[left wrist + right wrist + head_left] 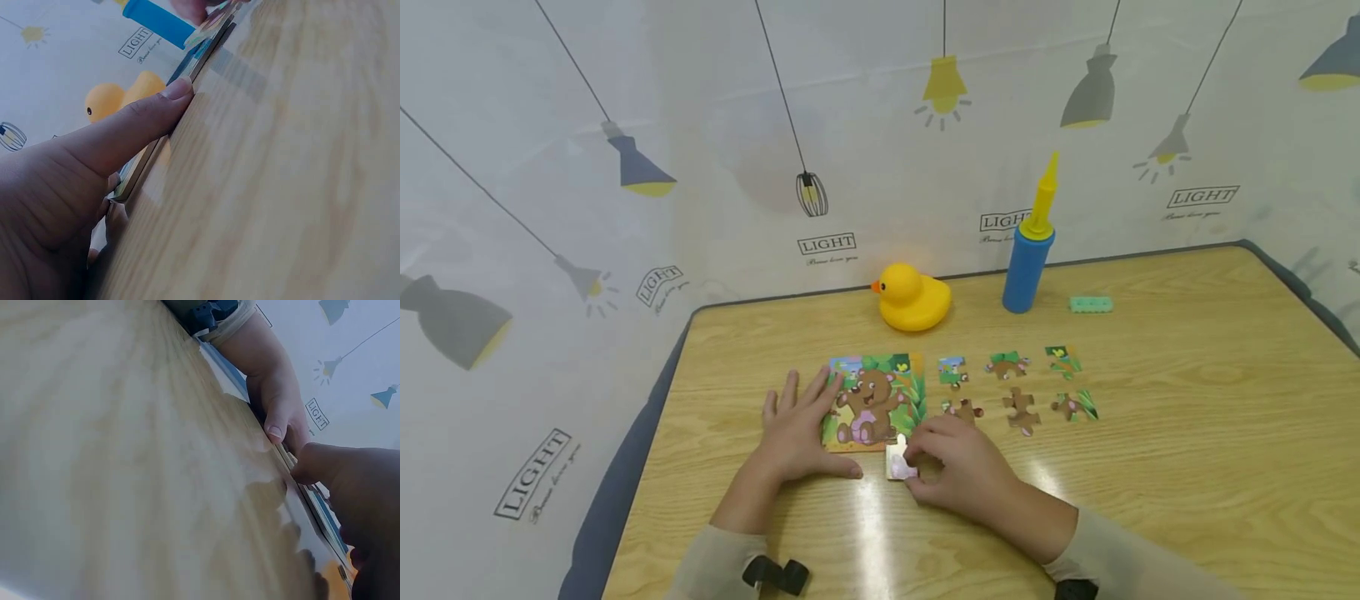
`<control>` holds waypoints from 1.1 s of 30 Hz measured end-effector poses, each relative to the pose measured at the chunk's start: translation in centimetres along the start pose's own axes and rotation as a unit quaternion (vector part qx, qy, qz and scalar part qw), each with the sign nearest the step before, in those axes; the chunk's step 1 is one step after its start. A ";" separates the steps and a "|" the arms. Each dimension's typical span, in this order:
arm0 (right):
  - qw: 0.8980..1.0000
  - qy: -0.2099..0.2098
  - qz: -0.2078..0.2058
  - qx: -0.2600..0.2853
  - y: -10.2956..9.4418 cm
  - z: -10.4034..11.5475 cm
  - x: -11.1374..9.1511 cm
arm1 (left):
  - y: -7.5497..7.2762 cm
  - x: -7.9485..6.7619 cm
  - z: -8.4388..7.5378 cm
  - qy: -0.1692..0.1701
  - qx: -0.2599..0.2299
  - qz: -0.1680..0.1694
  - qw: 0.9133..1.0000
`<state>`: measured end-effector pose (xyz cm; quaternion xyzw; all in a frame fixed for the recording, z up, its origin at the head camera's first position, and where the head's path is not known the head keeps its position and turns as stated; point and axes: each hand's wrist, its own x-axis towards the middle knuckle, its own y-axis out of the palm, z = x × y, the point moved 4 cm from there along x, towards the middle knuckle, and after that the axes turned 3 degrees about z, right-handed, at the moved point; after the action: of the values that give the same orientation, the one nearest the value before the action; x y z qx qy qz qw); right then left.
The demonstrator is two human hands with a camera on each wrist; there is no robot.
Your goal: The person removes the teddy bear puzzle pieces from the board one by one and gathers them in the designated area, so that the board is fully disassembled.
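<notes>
A bear picture board (874, 408) lies on the table, showing a brown bear among green leaves. My left hand (801, 429) rests with spread fingers at its left side, fingertips touching its edge; the left wrist view shows the thumb (140, 122) stretched out along the table by the board. Just below the board's bottom edge, my right hand (958, 462) pinches a puzzle piece (898, 461), pale with a pinkish patch, between thumb and fingers. In the right wrist view the right hand (356, 487) mostly hides that piece.
Right of the board lie several loose puzzle pieces (1021, 410) in two rows. Behind are a yellow rubber duck (914, 298), a blue and yellow hand pump (1028, 267) and a green toy brick (1091, 305). A lamp-print curtain (722, 167) borders the table (1187, 433).
</notes>
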<state>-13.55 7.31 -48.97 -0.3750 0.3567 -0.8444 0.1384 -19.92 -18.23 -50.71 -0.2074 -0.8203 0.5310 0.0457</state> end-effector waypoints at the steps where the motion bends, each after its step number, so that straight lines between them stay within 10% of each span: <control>1: 1.000 -0.001 0.000 -0.001 -0.3 0.0 -0.4 | 0.0 0.0 0.0 0.000 0.000 0.001 1.000; 19: 1.000 0.014 0.011 0.025 -4.4 -0.8 -6.6 | -0.1 0.1 -0.2 -0.003 0.010 0.010 1.000; 33: 0.999 0.008 0.039 -0.002 -5.0 -1.2 -7.6 | 0.0 0.1 -0.1 0.000 0.010 0.008 1.000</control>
<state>-9.06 15.25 -50.12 -0.3545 0.3734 -0.8406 0.1681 -19.97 -18.04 -50.71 -0.2136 -0.8130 0.5399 0.0432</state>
